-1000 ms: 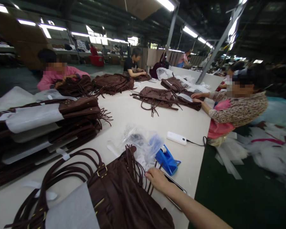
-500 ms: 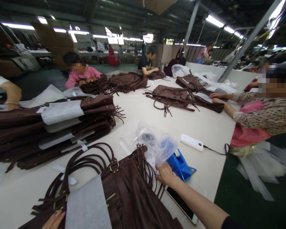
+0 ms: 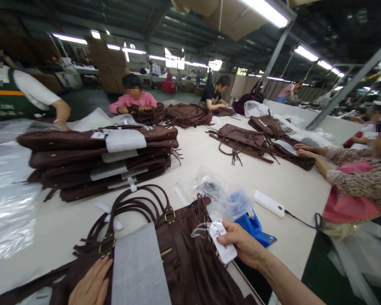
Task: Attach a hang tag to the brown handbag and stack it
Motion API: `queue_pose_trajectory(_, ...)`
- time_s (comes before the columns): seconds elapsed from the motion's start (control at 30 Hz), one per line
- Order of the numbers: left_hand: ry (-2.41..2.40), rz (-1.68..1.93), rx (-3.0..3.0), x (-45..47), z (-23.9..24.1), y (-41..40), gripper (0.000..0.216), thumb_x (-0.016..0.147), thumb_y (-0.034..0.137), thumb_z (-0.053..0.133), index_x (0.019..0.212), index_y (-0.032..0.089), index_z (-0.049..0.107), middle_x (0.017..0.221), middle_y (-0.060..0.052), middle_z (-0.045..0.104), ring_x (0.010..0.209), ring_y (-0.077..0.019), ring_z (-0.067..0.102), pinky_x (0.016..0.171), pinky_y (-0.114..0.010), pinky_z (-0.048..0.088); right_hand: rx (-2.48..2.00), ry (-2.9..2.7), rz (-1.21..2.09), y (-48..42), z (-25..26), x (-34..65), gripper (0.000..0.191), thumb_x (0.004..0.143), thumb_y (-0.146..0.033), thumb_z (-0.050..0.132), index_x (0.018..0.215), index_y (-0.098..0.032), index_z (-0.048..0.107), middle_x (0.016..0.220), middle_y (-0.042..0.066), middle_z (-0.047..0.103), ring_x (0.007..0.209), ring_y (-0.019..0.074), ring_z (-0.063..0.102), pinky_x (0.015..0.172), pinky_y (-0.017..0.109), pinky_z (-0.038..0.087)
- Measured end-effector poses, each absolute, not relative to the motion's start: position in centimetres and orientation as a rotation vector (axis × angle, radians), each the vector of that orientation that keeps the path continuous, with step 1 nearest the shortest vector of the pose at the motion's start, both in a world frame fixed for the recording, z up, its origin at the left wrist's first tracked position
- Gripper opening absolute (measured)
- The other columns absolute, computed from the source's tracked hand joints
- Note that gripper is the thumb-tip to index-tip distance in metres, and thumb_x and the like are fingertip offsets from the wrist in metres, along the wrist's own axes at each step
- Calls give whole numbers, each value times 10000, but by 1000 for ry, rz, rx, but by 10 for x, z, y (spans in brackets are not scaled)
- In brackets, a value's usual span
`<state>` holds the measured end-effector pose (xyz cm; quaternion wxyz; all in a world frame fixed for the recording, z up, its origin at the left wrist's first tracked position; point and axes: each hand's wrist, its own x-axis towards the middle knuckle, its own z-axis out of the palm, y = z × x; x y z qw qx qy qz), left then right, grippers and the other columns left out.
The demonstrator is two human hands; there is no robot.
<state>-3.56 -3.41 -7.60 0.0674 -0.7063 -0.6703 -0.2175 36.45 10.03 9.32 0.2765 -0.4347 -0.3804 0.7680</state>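
A dark brown handbag (image 3: pixel 187 254) with fringe tassels and looped handles lies flat in front of me. A strip of grey-white wrapping paper (image 3: pixel 139 267) runs across it. My left hand (image 3: pixel 93 281) rests on the bag beside the paper, fingers stretched out. Above the bag's right side, my right hand (image 3: pixel 241 241) pinches a white hang tag (image 3: pixel 222 242) with a thin white string loop. Just past that hand stands a blue tape dispenser (image 3: pixel 257 228), partly covered by clear plastic bags (image 3: pixel 222 192). A phone (image 3: pixel 252 271) lies partly hidden under my right forearm.
Stacked brown bags (image 3: pixel 98 165) stand at the left beside clear plastic sheeting (image 3: pixel 9 199). More bags (image 3: pixel 241 137) lie across the table, with co-workers around it. A white corded device (image 3: pixel 269 203) sits right of the tape dispenser.
My right hand has come back from the plastic bags toward me and now holds a white hang tag over the handbag. My view has turned left; my left hand stays on the bag.
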Motion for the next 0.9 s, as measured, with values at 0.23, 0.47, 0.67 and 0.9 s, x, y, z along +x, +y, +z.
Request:
queue_pose_trajectory(0.23, -2222, -731, -2085, -12, -30, -34, 370, 818, 325, 377, 1167, 256, 482, 1220, -35, 502, 1146, -191, 432, 947, -384, 397, -951, -1067, 2311, 79, 110, 262, 385, 510, -151, 653, 886, -162, 571, 669, -28, 572, 519, 66, 464, 490, 171, 325)
queue_pose_trajectory(0.47, -2438, -932, -2079, -16, 29, -34, 371, 817, 323, 400, 1178, 274, 469, 1207, -14, 518, 1200, -203, 359, 992, -428, 325, -1027, -1339, 2345, 69, 97, 197, 405, 493, -159, 618, 896, -161, 578, 622, -44, 560, 480, 64, 429, 457, 173, 284)
queue_pose_trajectory(0.67, -2552, -1546, -2157, -2, 64, -25, 327, 769, 320, 485, 1080, 245, 556, 1140, -49, 554, 1108, -195, 439, 976, -366, 329, -1002, -1459, 2322, 64, 86, 175, 373, 503, -147, 575, 876, -165, 584, 634, -49, 538, 502, 63, 406, 476, 174, 280)
queue_pose_trajectory(0.9, -2749, -1645, -2292, 7, 42, -17, 155, 721, 257, 459, 633, 175, 556, 668, -18, 577, 706, -150, 527, 670, -252, 402, -976, -1657, 2224, 67, 68, 169, 292, 453, -167, 593, 744, -167, 613, 574, -50, 489, 510, 69, 364, 491, 184, 270)
